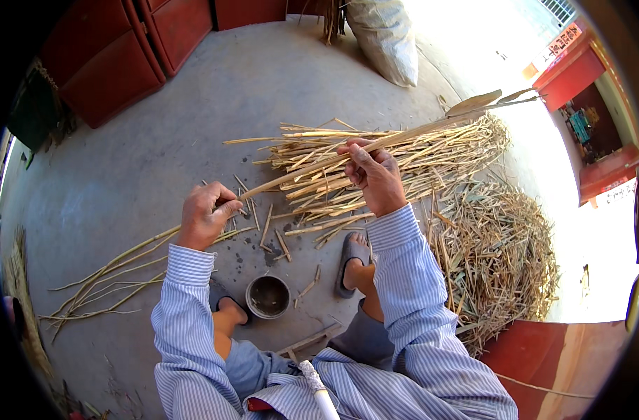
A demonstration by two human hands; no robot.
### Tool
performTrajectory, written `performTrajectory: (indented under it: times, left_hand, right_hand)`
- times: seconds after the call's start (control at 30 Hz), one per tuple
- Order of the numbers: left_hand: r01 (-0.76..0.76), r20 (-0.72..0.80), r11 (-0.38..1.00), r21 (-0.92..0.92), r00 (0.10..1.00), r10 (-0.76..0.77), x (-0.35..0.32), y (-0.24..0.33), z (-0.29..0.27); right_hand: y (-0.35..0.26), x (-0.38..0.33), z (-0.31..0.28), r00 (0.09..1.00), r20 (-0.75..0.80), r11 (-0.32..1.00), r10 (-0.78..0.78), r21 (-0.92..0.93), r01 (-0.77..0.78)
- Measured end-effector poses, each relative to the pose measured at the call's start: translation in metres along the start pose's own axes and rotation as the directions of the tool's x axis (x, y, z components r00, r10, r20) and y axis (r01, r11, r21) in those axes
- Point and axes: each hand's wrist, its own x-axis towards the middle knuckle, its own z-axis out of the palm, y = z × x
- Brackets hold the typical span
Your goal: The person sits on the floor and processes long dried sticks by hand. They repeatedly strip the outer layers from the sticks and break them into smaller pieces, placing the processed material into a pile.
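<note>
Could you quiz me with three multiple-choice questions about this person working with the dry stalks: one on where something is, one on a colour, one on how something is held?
1. Where is the small round bowl?
A. on the floor between the feet
B. on top of the stalk pile
C. in the left hand

2. What colour are the doors at the top left?
A. blue
B. red
C. white

3. How is the long stalk held?
A. lying loose on the floor
B. by the right hand only
C. by both hands

Answers:
1 A, it stands on the concrete between the two sandalled feet.
2 B, the panels are red.
3 C, the left hand pinches its near end and the right hand grips further along.
</note>
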Motion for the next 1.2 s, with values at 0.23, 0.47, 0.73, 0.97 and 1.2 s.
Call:
performTrajectory:
  times: [0.23, 0.47, 0.73, 0.97, 1.2]
  left_hand:
    - [0.127, 0.017, 0.987, -0.100, 0.992, -0.126, 0.001, 0.000, -0.021]
    - [0.081, -0.050, 0.990, -0.116, 0.995, -0.087, 0.007, 0.011, -0.033]
    - [-0.052, -0.444, 0.974, 0.219, 0.884, 0.147, 0.019, 0.004, -0.027]
    - [-0.197, -0.219, 0.934, 0.298, 0.938, 0.268, 0.015, -0.008, -0.029]
    - [-0.121, 0.023, 0.978, 0.169, 0.993, 0.119, -0.011, -0.009, -0.021]
  right_hand:
    - [-0.012, -0.012, 0.001, 0.981, 0.175, 0.951, 0.085, -0.308, -0.027]
    - [-0.016, -0.023, -0.015, 0.974, 0.165, 0.899, 0.153, -0.433, -0.068]
    - [-0.024, -0.026, -0.062, 0.986, -0.021, 0.815, 0.163, -0.561, -0.147]
    - [-0.045, -0.021, -0.291, 0.751, -0.659, 0.771, 0.031, 0.494, 0.402]
    - [-0.027, -0.008, -0.052, 0.998, -0.026, 0.994, 0.051, 0.095, -0.048]
